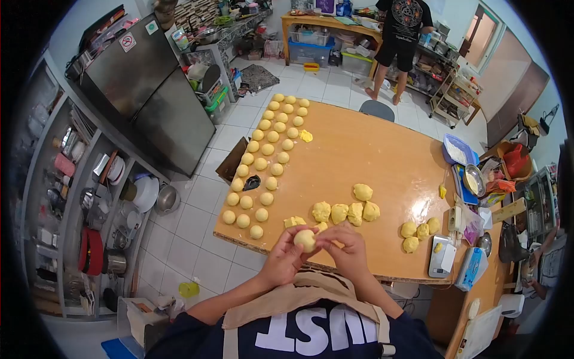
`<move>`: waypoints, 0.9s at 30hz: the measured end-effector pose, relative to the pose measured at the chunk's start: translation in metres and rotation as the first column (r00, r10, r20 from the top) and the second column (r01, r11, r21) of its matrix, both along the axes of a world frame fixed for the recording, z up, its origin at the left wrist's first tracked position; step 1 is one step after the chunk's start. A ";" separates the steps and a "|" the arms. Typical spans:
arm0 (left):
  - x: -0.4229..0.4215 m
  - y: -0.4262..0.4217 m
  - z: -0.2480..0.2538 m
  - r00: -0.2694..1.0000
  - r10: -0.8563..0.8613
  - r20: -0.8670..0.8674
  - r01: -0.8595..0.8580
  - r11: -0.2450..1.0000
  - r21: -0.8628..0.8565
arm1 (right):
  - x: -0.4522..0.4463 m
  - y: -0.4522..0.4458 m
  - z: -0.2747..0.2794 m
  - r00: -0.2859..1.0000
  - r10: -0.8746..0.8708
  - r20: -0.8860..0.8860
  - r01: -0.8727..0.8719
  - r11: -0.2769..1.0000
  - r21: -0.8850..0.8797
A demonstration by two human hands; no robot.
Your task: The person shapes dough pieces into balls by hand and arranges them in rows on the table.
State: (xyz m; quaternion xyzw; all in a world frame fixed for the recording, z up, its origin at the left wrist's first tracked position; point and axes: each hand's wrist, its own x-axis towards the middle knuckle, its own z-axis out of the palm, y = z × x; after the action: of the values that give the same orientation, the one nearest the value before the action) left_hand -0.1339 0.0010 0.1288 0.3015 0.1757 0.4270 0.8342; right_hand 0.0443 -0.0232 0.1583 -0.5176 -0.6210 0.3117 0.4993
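Note:
A smooth, pale yellow dough ball (305, 240) rests in my left hand (280, 258), whose fingers curl around it, just above the table's near edge. My right hand (345, 248) is closed, its thumb and fingertips pinching at the ball's right side; what lies between those fingertips is partly hidden. Just beyond my hands, rough dough lumps (339, 212) sit in a cluster, a few partly covered by my fingers. Rows of smooth round dough balls (260, 164) line the left side of the wooden table (359, 149).
A dark plastic scrap (252, 182) lies among the rows. At right are more dough lumps (422, 230), a kitchen scale (442, 257), a blue tissue pack (472, 268) and a basin of flour (457, 153). A person (402, 42) stands at the back near a stool (377, 109).

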 end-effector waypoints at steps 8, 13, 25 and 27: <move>-0.048 0.036 -0.101 0.487 0.236 -0.841 -0.025 0.966 0.257 | 0.016 0.068 -0.132 0.992 0.037 0.120 -0.001 0.956 -0.292; -0.067 0.029 -0.140 0.130 0.442 -0.887 0.398 0.797 0.455 | -0.015 0.080 -0.171 0.684 0.387 0.618 -0.236 0.920 -0.314; -0.057 0.047 -0.145 0.053 0.432 -0.900 0.450 0.794 0.408 | -0.028 0.105 -0.164 0.724 0.384 0.573 -0.234 0.918 -0.320; -0.052 0.048 -0.138 0.042 0.417 -0.908 0.472 0.793 0.386 | -0.015 0.095 -0.138 0.846 0.270 0.459 -0.178 0.956 -0.234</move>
State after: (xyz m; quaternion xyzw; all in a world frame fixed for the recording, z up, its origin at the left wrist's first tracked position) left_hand -0.1856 0.0494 -0.0094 0.7621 0.5470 0.1063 0.3298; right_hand 0.0289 0.0722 0.0203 -0.5463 -0.7515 0.2835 0.2374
